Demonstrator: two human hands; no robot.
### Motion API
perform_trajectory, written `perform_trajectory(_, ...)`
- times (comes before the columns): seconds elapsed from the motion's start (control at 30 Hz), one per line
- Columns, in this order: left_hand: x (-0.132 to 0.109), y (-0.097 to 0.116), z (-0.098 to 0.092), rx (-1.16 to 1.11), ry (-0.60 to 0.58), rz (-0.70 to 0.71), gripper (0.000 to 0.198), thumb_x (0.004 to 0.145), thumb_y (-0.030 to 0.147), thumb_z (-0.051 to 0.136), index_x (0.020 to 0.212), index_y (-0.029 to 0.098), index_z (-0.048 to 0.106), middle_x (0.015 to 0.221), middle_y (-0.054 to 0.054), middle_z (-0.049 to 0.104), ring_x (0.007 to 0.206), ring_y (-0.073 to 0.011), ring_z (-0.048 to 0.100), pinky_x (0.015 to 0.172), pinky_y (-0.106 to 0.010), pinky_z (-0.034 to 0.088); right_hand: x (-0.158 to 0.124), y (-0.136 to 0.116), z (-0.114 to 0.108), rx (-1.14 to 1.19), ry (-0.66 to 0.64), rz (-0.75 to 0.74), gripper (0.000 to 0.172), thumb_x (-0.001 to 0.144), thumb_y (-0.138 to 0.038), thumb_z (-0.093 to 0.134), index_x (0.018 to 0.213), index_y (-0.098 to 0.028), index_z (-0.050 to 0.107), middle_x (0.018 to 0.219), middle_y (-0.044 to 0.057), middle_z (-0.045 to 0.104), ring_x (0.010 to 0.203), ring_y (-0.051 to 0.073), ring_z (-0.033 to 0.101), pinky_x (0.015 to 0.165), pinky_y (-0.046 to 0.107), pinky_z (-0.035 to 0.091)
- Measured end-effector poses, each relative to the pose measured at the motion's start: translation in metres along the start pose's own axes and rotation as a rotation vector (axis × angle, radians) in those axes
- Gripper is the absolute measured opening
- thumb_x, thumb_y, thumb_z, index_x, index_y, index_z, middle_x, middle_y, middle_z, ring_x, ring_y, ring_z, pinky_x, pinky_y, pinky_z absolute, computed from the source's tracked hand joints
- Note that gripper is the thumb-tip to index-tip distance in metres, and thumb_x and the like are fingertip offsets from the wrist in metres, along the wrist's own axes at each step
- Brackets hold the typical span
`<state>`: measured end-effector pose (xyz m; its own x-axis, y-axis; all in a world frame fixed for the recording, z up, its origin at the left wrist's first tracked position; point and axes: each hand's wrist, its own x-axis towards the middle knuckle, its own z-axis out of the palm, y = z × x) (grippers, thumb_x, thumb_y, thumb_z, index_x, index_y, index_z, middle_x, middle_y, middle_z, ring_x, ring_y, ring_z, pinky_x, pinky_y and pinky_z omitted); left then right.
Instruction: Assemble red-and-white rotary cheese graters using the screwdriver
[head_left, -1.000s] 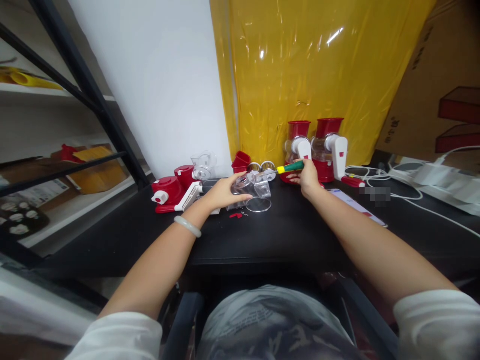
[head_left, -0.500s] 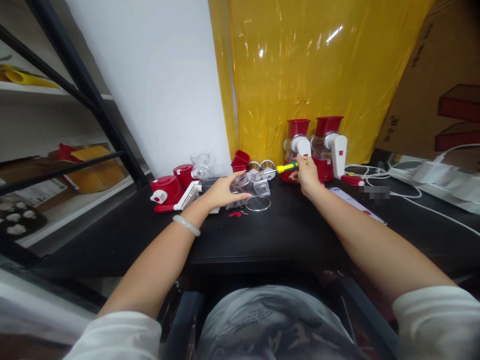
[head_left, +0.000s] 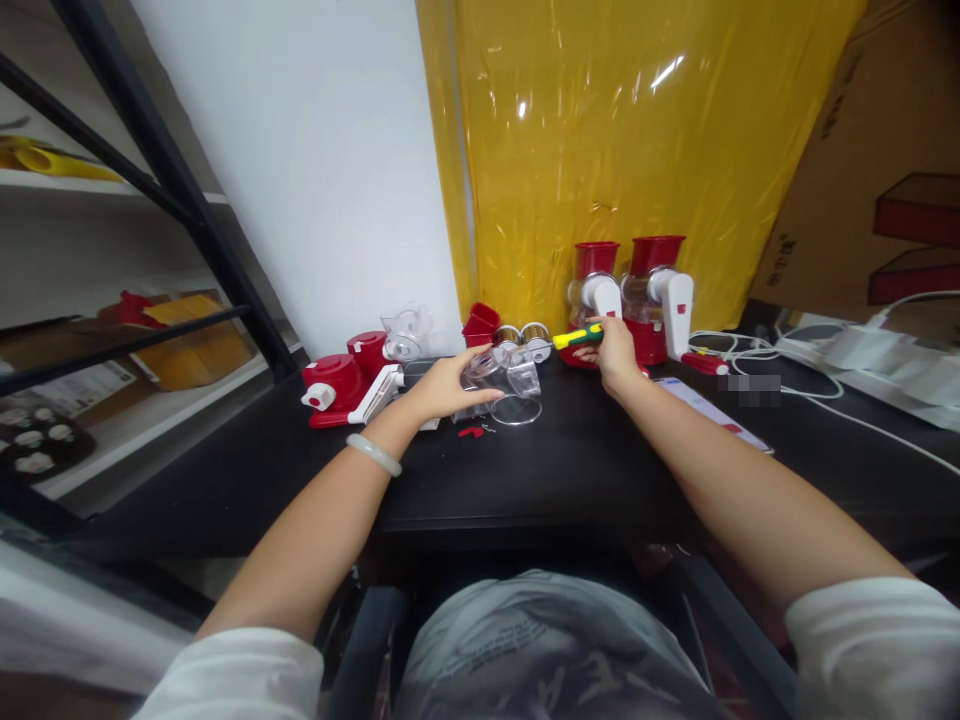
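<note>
Around a clear plastic housing [head_left: 521,372] in the middle of the black table, my left hand [head_left: 450,385] has its thumb and fingers wrapped from the left. My right hand [head_left: 613,355] grips a yellow and green screwdriver [head_left: 577,336], whose shaft points left at the housing's right end. Whether the tip touches the plastic is too small to tell. A clear ring [head_left: 517,410] lies just below the housing. Small red pieces [head_left: 471,432] and tiny metal bits lie on the table near my left hand. Two metal drums [head_left: 535,335] stand behind the housing.
Two red and white crank machines [head_left: 675,300] stand at the back right, red bases [head_left: 334,380] at the left. A phone [head_left: 712,412], white cables and a power strip [head_left: 885,365] lie on the right. A black shelf frame [head_left: 150,140] rises at the left.
My right hand's fingers have shifted on the screwdriver, showing more of its green handle. My left hand and the clear housing have hardly moved.
</note>
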<state>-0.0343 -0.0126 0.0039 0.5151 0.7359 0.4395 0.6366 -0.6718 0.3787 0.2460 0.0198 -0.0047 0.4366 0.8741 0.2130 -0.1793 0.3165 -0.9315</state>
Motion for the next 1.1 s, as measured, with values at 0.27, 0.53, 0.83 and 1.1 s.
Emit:
perform_trajectory(0.27,0.001,0.000,0.000,0.003,0.001,0.007,0.084,0.074,0.057,0.073,0.145,0.023,0.043,0.137,-0.011,0.059,0.124,-0.0296,0.058,0.107,-0.044,0.043,0.004,0.007,-0.002,-0.074,-0.016,-0.037,0.018,0.092,-0.039,0.045,0.089,-0.022,0.049,0.044,-0.009,0.046,0.033,0.010,0.049,0.036,0.018,0.037)
perform_trajectory(0.53,0.001,0.000,0.001,0.004,0.000,-0.006,0.083,0.074,0.056,0.073,0.144,0.024,0.043,0.136,-0.012,0.060,0.124,-0.0300,0.058,0.106,-0.044,0.044,0.003,0.006,-0.001,-0.117,-0.008,-0.014,0.026,0.093,-0.048,0.039,0.091,-0.023,0.047,0.049,-0.007,0.051,0.035,0.011,0.052,0.035,0.020,0.039)
perform_trajectory(0.83,0.000,0.002,0.000,-0.006,-0.001,-0.003,0.083,0.074,0.056,0.073,0.144,0.024,0.043,0.136,-0.011,0.060,0.125,-0.0306,0.057,0.106,-0.045,0.043,0.002,0.003,0.000,-0.012,-0.027,0.015,0.015,0.091,-0.027,0.038,0.100,-0.022,0.049,0.065,-0.006,0.059,0.041,0.009,0.058,0.037,0.017,0.042)
perform_trajectory(1.1,0.000,0.001,0.000,0.001,-0.003,-0.007,0.084,0.073,0.057,0.073,0.144,0.024,0.044,0.137,-0.012,0.059,0.124,-0.0301,0.058,0.106,-0.044,0.044,0.004,0.011,-0.002,-0.075,-0.024,-0.063,0.030,0.089,-0.052,0.053,0.094,-0.023,0.047,0.047,-0.011,0.044,0.037,0.010,0.051,0.038,0.017,0.040)
